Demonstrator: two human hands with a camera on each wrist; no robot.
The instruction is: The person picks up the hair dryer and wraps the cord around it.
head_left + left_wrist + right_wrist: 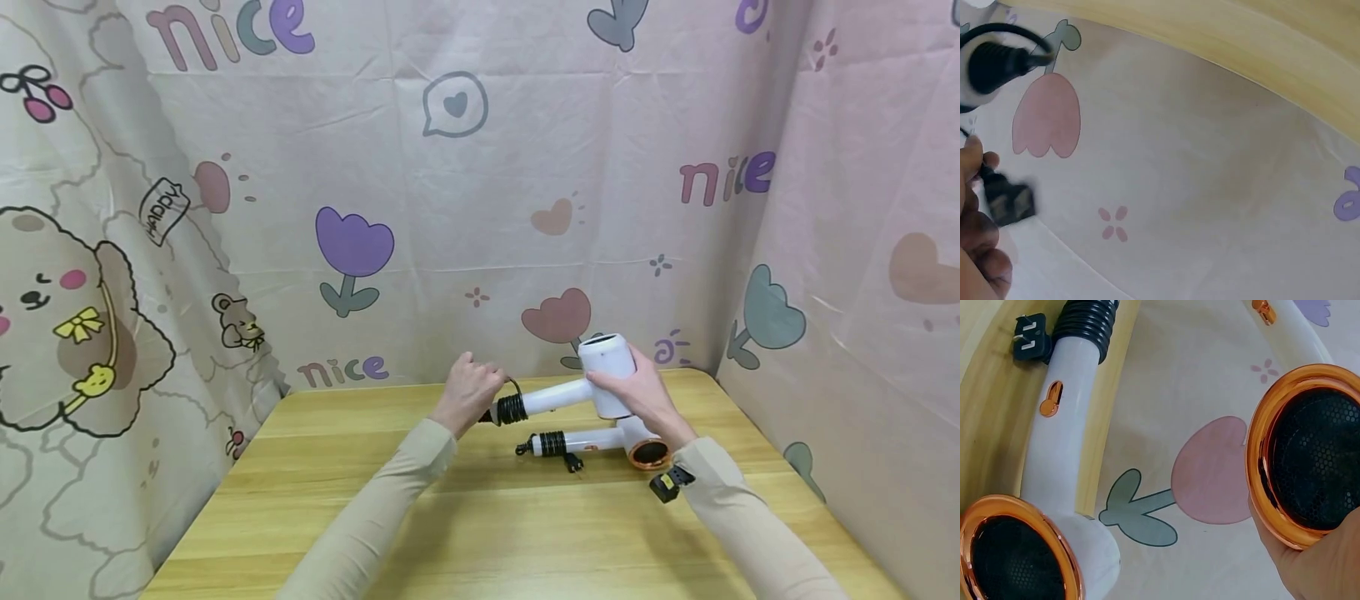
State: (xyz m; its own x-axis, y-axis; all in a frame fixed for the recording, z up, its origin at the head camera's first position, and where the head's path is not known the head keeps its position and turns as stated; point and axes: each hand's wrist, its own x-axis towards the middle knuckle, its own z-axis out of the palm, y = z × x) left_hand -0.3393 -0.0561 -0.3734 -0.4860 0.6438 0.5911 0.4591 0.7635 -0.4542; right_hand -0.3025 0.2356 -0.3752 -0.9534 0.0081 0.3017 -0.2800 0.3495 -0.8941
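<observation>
My right hand [645, 396] grips the white head of a hair dryer [609, 358] above the table, its handle slanting down to the left. In the right wrist view, the copper-coloured ring [1260, 456] round this dryer's dark grille shows beside the thumb. Black cord [512, 408] is wound round the handle's end. At that end my left hand [468, 392] pinches the cord beside its black plug [1007, 201], which looks blurred. A second white hair dryer [592, 440] lies on the table below, its cord coiled round its handle and its plug [1030, 339] sticking out.
The wooden table [315, 500] reaches back to a patterned curtain [450, 208], which also hangs at both sides. A small black wrist camera [670, 483] sits at the right cuff, close to the lying dryer's copper ring [649, 454].
</observation>
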